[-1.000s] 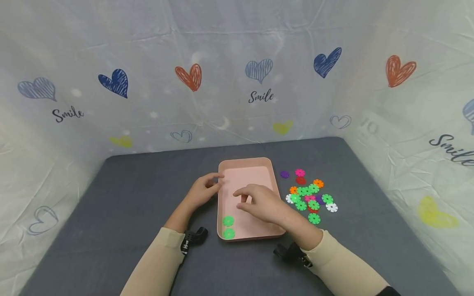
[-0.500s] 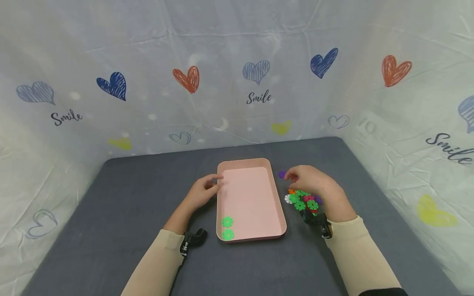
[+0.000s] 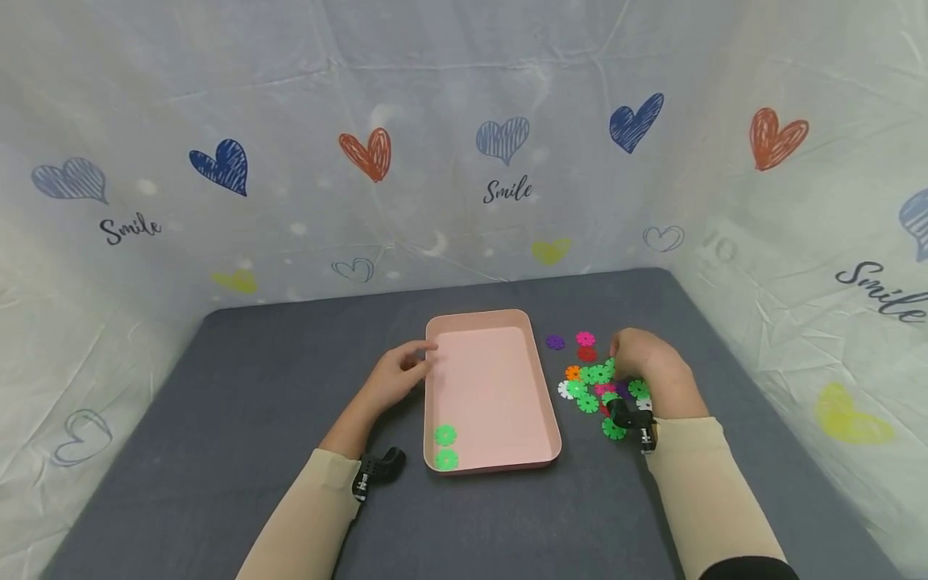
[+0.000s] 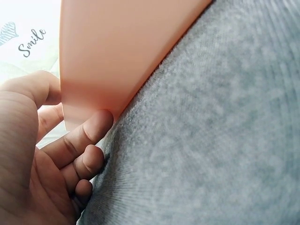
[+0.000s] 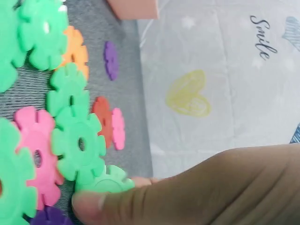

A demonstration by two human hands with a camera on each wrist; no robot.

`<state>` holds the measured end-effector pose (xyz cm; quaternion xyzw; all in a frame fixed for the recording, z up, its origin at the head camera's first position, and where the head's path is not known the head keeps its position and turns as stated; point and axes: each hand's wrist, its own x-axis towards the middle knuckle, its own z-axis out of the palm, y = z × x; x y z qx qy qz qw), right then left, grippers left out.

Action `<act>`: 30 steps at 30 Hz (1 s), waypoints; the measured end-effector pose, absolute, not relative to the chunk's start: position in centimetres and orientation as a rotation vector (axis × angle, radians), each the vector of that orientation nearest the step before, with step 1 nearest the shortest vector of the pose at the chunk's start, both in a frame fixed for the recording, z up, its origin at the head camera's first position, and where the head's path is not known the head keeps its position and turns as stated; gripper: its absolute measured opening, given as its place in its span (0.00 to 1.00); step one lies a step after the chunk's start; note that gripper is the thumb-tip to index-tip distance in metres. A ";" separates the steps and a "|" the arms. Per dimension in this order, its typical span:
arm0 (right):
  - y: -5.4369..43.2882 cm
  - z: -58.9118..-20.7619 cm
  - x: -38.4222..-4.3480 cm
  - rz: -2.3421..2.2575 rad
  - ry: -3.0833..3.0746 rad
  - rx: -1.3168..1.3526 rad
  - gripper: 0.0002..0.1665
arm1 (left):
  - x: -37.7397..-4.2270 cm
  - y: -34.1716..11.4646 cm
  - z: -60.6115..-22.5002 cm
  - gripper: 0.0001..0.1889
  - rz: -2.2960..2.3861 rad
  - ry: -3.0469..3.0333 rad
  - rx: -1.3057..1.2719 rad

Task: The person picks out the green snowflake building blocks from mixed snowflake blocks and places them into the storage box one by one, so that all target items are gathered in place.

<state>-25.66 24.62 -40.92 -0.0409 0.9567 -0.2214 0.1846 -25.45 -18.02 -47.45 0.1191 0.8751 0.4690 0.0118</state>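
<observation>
On the left side of the pink tray [image 3: 493, 387], my left hand [image 3: 391, 374] holds the rim. The left wrist view has fingers against the tray's outer wall [image 4: 108, 51], other digits passing behind the rim. My right hand [image 3: 652, 358] is lowered over a pile of flower-shaped plastic discs. In the right wrist view, its thumb [image 5: 91, 204] lies on a green flower-shaped disc [image 5: 110, 182], with a finger partly visible behind. That disc is pinched at the pile's edge. Two green discs [image 3: 445, 435] lie in the tray's near left corner.
Right of the tray lie a purple disc [image 3: 555, 342], a pink disc [image 3: 585, 339], a red disc [image 3: 586, 354] and an orange disc [image 3: 573, 373], among several green ones. Dark cloth [image 3: 304, 346] covers the table. A printed curtain [image 3: 435, 97] stands behind.
My right hand has moved from above the tray rightward, over the far side of the disc pile, then farther right and down onto a green disc. My left hand stays at the rim.
</observation>
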 end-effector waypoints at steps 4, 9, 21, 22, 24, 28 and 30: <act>24.1 -39.1 -24.9 -0.670 2.747 -0.152 0.16 | -25.4 -17.9 -47.6 0.18 1.475 2.721 0.376; 20.8 -35.5 -23.3 -0.885 2.732 -0.322 0.09 | -25.4 -17.9 -47.5 0.18 1.494 2.716 0.372; 9.1 -35.6 -20.7 -1.571 2.288 -0.585 0.29 | -25.2 -18.1 -47.5 0.18 1.464 2.729 0.371; 8.0 -36.3 -20.5 -1.555 2.282 -0.600 0.28 | -25.2 -18.1 -47.6 0.18 1.464 2.728 0.374; 6.0 -37.7 -20.2 -1.488 2.323 -0.614 0.27 | -25.3 -18.1 -47.6 0.18 1.478 2.725 0.384; 3.4 -40.2 -19.6 -1.322 2.511 -0.604 0.19 | -25.4 -18.2 -47.6 0.18 1.492 2.717 0.423; 2.6 -41.3 -19.4 -1.250 2.609 -0.611 0.16 | -25.5 -18.3 -47.5 0.18 1.493 2.705 0.450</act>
